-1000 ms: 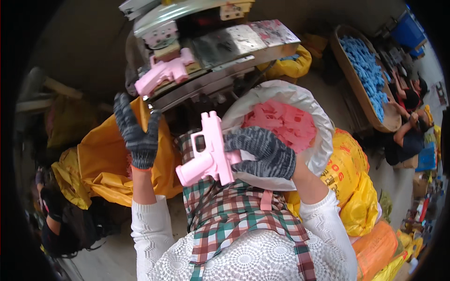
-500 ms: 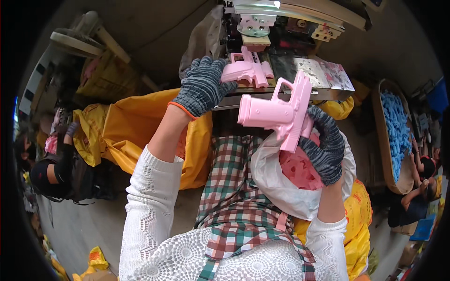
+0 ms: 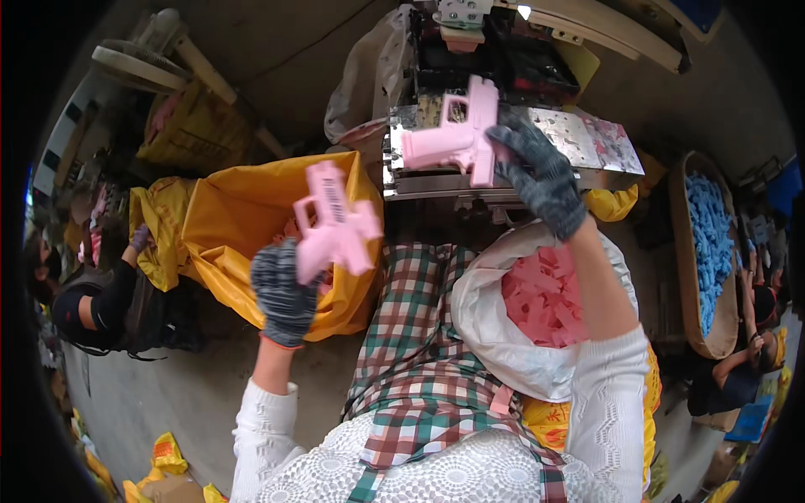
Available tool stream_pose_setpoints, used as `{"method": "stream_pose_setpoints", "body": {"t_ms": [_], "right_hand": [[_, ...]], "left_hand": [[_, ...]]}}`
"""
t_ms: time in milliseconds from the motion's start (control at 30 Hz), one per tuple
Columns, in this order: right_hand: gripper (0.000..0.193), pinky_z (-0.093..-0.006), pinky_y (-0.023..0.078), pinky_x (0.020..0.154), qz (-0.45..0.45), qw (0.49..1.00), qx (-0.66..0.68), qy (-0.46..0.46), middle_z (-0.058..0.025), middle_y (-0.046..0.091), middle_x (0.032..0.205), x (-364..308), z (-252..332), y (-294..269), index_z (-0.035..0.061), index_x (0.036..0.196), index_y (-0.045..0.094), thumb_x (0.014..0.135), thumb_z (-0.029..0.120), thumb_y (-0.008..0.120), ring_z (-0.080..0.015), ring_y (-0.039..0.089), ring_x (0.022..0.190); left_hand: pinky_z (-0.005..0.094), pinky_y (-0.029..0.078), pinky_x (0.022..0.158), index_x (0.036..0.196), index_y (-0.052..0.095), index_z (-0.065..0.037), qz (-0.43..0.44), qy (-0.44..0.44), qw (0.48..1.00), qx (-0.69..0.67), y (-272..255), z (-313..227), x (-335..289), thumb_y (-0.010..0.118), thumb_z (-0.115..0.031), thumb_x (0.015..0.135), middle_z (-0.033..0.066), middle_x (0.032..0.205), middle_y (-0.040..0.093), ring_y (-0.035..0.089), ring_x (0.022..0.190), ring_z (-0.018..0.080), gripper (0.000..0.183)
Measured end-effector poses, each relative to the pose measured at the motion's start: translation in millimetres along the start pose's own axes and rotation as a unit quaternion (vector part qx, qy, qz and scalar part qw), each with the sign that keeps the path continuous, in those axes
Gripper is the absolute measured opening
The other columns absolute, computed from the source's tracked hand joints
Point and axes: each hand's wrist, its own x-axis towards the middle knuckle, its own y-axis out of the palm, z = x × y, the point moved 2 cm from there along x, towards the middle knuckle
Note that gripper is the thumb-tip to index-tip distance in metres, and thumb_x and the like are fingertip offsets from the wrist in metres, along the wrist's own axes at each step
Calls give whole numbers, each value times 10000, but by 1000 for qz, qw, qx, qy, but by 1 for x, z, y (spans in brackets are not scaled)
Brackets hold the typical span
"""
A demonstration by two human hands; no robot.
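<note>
My left hand (image 3: 285, 293), in a grey knit glove, is closed on a pink toy pistol (image 3: 337, 222) that bears dark print along its side. It holds this over the mouth of a yellow bag (image 3: 222, 214), in which some pink pieces show. Farther off, my gloved right hand (image 3: 545, 180) grips a second pink toy pistol (image 3: 481, 126), barrel end up, at the front of a machine's metal bed (image 3: 579, 134). Blurring hides the exact finger grip on both. By my right forearm, a white sack (image 3: 478, 331) is full of pink plastic pieces (image 3: 537, 293).
Above the bed hangs the machine's pad head (image 3: 462, 37). A fan (image 3: 138, 67) stands at the far left. On the right, a long basket (image 3: 698, 310) holds light blue pieces (image 3: 706, 243). Other people work at both sides.
My left hand has drawn the printed toy pistol off the machine, down and left over the yellow bag. My right hand has carried the other toy pistol up to the bed.
</note>
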Motion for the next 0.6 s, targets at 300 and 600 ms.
{"method": "stream_pose_setpoints", "body": {"t_ms": [300, 600], "right_hand": [[240, -350, 484, 833, -17, 995, 51, 80, -126, 638, 1060, -42, -3, -14, 64, 1043, 648, 815, 141, 646, -289, 615, 949], [387, -401, 416, 956, 148, 787, -521, 294, -183, 582, 1158, -300, -189, -18, 75, 1157, 576, 814, 255, 562, -332, 539, 1102]], "left_hand": [[456, 342, 996, 1353, 350, -1, 331, -178, 914, 154, 17, 57, -13, 661, -407, 779, 240, 1296, 455, 452, 1175, 390, 769], [381, 462, 845, 1167, 562, 12, 312, -104, 923, -200, 25, -30, 26, 670, -183, 806, 201, 1054, 622, 591, 969, 340, 425]]}}
